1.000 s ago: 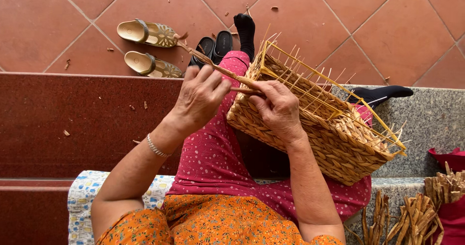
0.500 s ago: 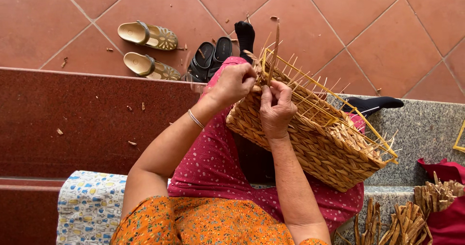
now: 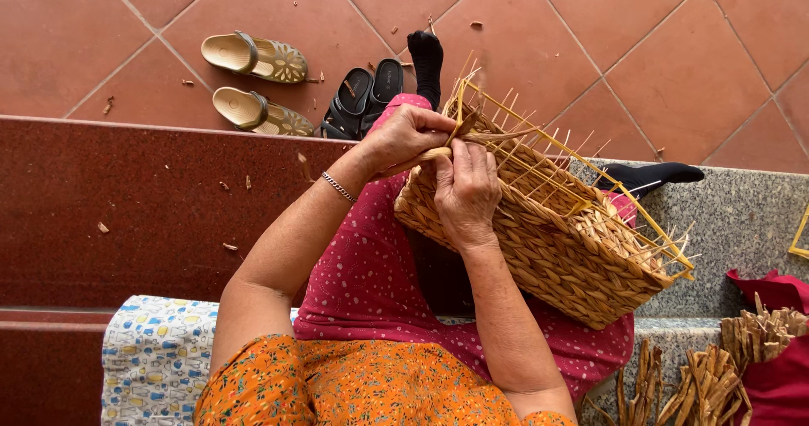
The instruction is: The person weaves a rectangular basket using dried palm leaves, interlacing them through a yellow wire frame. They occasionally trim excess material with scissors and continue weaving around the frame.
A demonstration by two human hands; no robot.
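Observation:
A half-woven rectangular basket (image 3: 556, 241) of tan straw lies tilted across my lap, its yellow wire frame and thin upright stakes sticking out on the open side. My left hand (image 3: 404, 139) grips a flat tan weaving strand (image 3: 472, 131) at the basket's near corner. My right hand (image 3: 465, 192) presses on the woven wall just below, thumb and fingers pinching the same strand. A thin bracelet sits on my left wrist.
Two tan sandals (image 3: 253, 80) and a pair of black sandals (image 3: 366, 97) lie on the red floor tiles. A dark red step (image 3: 126, 207) runs on the left. Bundles of dried straw (image 3: 716, 375) and red cloth (image 3: 779, 308) lie at the right. A patterned cushion (image 3: 156, 359) is under me.
My left hand has pulled the long strand in from the left to the basket's corner. Both hands have closed together at the rim. The view has shifted slightly.

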